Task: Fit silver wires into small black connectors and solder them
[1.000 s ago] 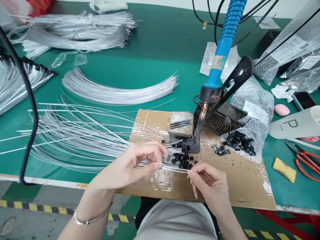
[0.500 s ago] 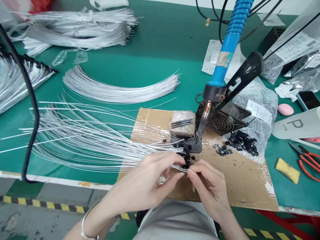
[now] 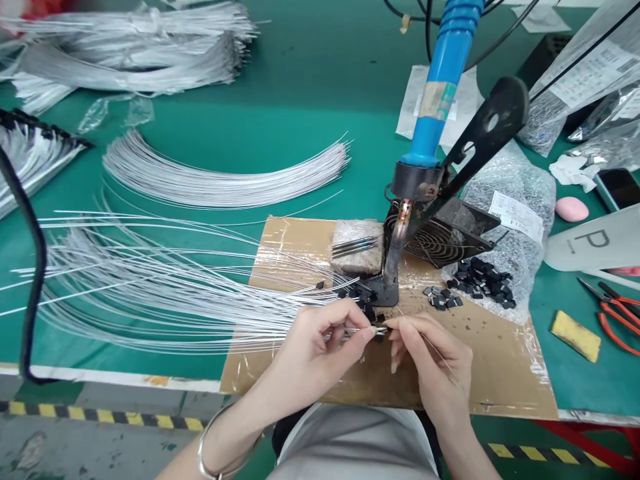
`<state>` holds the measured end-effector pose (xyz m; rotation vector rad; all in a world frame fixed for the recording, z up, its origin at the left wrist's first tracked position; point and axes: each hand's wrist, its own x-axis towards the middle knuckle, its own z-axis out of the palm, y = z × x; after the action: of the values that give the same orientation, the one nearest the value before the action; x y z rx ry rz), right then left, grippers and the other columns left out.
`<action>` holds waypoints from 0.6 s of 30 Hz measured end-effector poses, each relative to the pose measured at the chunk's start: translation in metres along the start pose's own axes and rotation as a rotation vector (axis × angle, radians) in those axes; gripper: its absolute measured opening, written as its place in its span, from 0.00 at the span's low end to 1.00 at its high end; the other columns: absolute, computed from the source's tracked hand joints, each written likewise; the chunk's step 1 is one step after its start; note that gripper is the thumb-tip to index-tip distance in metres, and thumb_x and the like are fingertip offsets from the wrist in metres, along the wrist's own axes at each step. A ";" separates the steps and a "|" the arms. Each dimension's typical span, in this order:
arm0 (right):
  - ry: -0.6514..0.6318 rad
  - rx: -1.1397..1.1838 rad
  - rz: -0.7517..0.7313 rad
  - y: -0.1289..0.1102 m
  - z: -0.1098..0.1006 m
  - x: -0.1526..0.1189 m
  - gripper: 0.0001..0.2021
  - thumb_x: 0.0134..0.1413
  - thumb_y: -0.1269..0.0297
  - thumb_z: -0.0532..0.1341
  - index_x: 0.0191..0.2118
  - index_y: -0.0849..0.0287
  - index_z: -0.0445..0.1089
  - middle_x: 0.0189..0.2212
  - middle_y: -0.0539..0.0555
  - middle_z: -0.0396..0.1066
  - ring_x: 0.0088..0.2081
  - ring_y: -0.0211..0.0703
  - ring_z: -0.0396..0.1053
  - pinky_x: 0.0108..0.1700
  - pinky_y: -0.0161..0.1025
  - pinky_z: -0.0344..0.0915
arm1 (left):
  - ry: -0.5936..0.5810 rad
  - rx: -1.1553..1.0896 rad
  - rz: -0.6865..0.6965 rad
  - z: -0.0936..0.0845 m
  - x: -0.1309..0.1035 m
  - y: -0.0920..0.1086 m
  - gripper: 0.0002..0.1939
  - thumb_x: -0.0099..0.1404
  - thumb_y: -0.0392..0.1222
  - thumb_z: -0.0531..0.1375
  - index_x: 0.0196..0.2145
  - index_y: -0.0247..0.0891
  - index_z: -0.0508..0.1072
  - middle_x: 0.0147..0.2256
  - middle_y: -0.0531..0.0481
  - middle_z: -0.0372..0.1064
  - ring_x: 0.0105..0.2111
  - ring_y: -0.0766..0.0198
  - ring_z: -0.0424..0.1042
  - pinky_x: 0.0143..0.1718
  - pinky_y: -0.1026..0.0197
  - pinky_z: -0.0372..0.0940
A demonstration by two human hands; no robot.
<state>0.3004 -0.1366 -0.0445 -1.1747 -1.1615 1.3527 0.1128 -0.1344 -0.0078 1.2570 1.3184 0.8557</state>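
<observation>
My left hand (image 3: pixel 325 340) is closed, thumb and forefinger pinching one or more white wires (image 3: pixel 356 329) close to their ends. Facing it, my right hand (image 3: pixel 435 353) is closed too, its fingertips right by those wire ends. A thin silvery wire (image 3: pixel 445 363), looking like solder, runs through the right hand and across its palm side. Many loose white wires (image 3: pixel 200 300) fan out to the left from beneath the left hand. Just beyond the fingertips lie small black connectors (image 3: pixel 370 310), partly hidden by the hands and wires.
A blue-handled soldering iron (image 3: pixel 433 100) stands tip-down in a black stand (image 3: pixel 480 147) behind the hands. A small fan (image 3: pixel 440 233), a solder-marked block (image 3: pixel 357 247), a pile of black connectors (image 3: pixel 483 283), a yellow sponge (image 3: pixel 576 335) and pliers (image 3: pixel 613 310) surround the cardboard (image 3: pixel 490 373).
My left fingers have closed from a looser spread into a pinch at the wire ends. My right hand has turned slightly and its fingertips have shifted. The view has moved slightly.
</observation>
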 end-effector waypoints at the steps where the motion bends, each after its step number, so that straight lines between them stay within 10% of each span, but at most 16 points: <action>1: -0.010 0.042 0.031 0.000 0.001 0.000 0.08 0.71 0.62 0.67 0.43 0.49 0.87 0.29 0.49 0.75 0.24 0.32 0.72 0.25 0.27 0.71 | 0.009 -0.001 -0.008 0.000 0.001 0.000 0.11 0.72 0.41 0.61 0.31 0.37 0.77 0.24 0.55 0.68 0.22 0.69 0.57 0.23 0.65 0.52; 18: -0.127 0.385 0.296 -0.002 0.012 0.003 0.04 0.64 0.57 0.74 0.40 0.49 0.87 0.25 0.49 0.79 0.23 0.32 0.74 0.25 0.24 0.75 | 0.039 0.021 0.026 0.001 -0.004 -0.001 0.13 0.75 0.42 0.61 0.32 0.38 0.76 0.23 0.55 0.67 0.23 0.68 0.62 0.25 0.63 0.55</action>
<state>0.2886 -0.1345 -0.0412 -1.0141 -0.7813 1.8053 0.1128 -0.1382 -0.0082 1.2826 1.3478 0.8909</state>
